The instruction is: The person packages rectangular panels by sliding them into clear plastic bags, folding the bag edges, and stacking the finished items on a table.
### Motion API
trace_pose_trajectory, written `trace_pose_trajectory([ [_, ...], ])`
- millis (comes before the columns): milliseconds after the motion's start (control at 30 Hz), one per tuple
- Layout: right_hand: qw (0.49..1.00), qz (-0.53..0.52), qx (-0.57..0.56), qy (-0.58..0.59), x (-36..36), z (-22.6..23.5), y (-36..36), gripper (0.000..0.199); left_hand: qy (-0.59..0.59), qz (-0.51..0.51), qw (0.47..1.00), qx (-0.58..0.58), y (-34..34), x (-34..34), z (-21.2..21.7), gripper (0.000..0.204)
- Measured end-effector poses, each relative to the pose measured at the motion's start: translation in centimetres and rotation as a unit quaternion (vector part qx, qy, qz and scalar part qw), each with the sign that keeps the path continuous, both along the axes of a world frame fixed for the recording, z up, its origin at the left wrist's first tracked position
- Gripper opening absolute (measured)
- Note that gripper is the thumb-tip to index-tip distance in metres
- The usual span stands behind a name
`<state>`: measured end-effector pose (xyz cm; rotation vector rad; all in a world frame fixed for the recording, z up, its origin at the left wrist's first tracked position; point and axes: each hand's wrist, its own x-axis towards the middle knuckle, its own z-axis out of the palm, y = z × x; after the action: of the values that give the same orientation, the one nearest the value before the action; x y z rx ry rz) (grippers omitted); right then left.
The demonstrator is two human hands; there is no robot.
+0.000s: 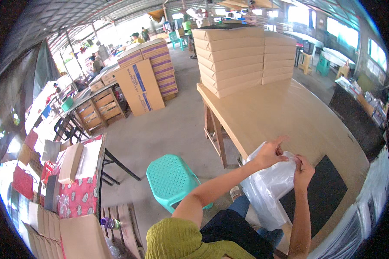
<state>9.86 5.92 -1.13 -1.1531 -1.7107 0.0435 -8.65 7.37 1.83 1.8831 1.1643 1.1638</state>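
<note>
A clear plastic bag (268,187) hangs from both my hands over the near edge of the wooden table (281,116). My left hand (270,156) is closed on the upper edge of the bag, with some fingers raised. Close by on its right, my right hand (304,172) pinches the same edge. Whatever may be inside the bag cannot be made out. A flat black sheet (326,190) lies on the table beside the bag, partly hidden by my right hand and forearm.
Tall stacks of brown paper-wrapped packs (231,60) stand at the table's far end. A green plastic stool (170,179) is on the floor to my left. Farther left is a table with a red patterned cover (80,194). More plastic bags (363,228) lie at the right edge.
</note>
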Motion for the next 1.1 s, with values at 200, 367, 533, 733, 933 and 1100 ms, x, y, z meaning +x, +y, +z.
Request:
trace_pose_trajectory([
  [200, 0.979, -0.03, 0.197, -0.036, 0.0, 2.1, 0.4, 0.021, -0.353, -0.305, 0.866, -0.178, 3.7, 4.0, -5.3, 0.032],
  [367, 0.949, 0.174, -0.211, 0.156, 4.0, -1.2, 2.9, 0.022, -0.074, -0.553, 0.734, -0.387, 4.6, 3.6, -4.0, 0.037],
  [533, 0.652, 0.557, -0.432, 0.28, 9.6, -6.7, 4.1, 0.034, 0.0, -0.614, 0.699, -0.367, 6.9, 2.3, -1.8, 0.037],
  [733, 0.575, 0.556, -0.5, 0.331, 7.4, -3.3, 1.1, 0.082, -0.162, -0.547, 0.706, -0.419, 6.6, 3.3, -4.6, 0.039],
  [933, 0.606, 0.573, -0.441, 0.331, 7.8, -5.6, 1.0, 0.093, -0.217, -0.434, 0.751, -0.449, 9.1, -1.5, -9.4, 0.045],
  [1100, 0.626, 0.547, -0.418, 0.365, 11.4, -5.7, 0.6, 0.092, 0.273, -0.48, 0.796, -0.249, 5.8, 0.4, -2.8, 0.043],
])
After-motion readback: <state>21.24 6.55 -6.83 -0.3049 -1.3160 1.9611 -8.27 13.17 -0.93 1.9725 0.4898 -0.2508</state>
